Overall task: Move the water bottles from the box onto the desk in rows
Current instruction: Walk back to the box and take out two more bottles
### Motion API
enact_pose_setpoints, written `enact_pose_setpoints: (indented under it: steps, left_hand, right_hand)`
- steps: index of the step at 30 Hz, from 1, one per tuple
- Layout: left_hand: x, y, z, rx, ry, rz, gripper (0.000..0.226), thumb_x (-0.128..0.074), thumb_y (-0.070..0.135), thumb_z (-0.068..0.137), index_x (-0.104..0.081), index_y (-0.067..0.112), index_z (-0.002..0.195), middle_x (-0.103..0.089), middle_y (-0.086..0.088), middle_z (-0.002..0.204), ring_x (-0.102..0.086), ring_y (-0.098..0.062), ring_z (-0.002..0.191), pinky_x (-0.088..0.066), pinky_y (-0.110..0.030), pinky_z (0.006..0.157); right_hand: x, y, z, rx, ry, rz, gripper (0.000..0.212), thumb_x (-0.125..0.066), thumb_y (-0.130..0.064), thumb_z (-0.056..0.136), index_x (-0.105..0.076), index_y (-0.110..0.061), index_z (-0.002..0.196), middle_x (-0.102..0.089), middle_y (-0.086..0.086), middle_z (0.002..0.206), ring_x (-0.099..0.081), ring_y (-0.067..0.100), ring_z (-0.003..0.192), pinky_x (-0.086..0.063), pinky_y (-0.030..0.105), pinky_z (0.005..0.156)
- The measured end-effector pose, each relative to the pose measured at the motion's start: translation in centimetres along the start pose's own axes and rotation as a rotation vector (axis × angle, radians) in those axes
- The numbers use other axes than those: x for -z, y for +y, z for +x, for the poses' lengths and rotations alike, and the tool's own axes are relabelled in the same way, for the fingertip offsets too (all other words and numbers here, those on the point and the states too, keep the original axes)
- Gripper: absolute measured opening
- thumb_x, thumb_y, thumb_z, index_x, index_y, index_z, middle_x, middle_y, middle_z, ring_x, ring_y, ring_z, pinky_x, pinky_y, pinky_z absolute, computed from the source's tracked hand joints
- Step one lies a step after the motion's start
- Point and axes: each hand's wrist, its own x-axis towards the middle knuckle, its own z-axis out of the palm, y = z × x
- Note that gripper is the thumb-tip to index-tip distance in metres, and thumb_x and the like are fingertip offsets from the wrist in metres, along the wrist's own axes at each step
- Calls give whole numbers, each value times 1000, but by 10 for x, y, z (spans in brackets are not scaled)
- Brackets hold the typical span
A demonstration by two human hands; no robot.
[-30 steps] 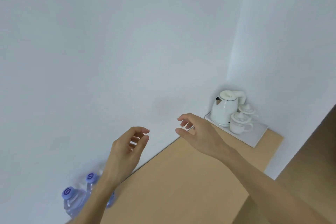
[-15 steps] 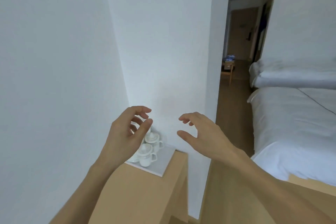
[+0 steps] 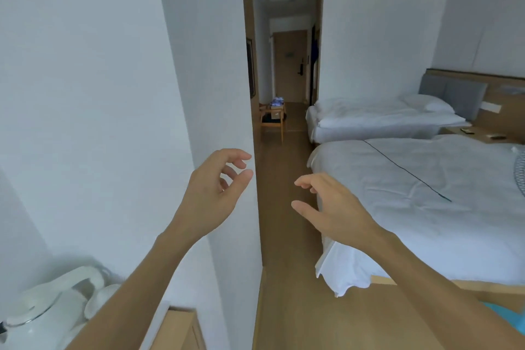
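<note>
The small blue-topped water bottles [image 3: 277, 101] sat in a brown cardboard box [image 3: 275, 114] on a wooden chair [image 3: 272, 122], far down the hall past the fingertips. The left hand [image 3: 211, 196] and right hand [image 3: 335, 209] were up with fingers loosely curled, holding nothing. This looked like the walk for more bottles. Next, the person would need to reach the box. The light wooden desk [image 3: 179, 329] with a white kettle [image 3: 48, 310] lay below the left wrist.

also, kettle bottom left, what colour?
White kettle, blurred at the frame edge with a thin metallic band near its lid. Head view, the only one.
</note>
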Motion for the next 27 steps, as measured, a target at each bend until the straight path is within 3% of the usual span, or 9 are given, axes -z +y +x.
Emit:
enact_pose_setpoints:
  steps: [11, 27]
  left_hand:
    - [-145, -93, 188, -10, -55, -74, 15, -60, 31, 93, -58, 39, 106, -59, 23, 96, -56, 6, 93, -45, -2, 71]
    - [-301, -235, 420, 28, -54, 36, 19, -59, 29, 94, -61, 30, 113, -61, 16, 101, -58, 1, 92, -42, -5, 72]
  right_hand:
    - [6, 150, 148, -87, 26, -92, 41, -55, -51, 91, -48, -35, 128, -51, -17, 129, -48, 2, 113, -41, 21, 92]
    - [-56, 377, 408, -42, 21, -1, 39, -54, -52, 91, -48, -35, 126, -51, -16, 126, -49, 6, 113, -45, 27, 92]
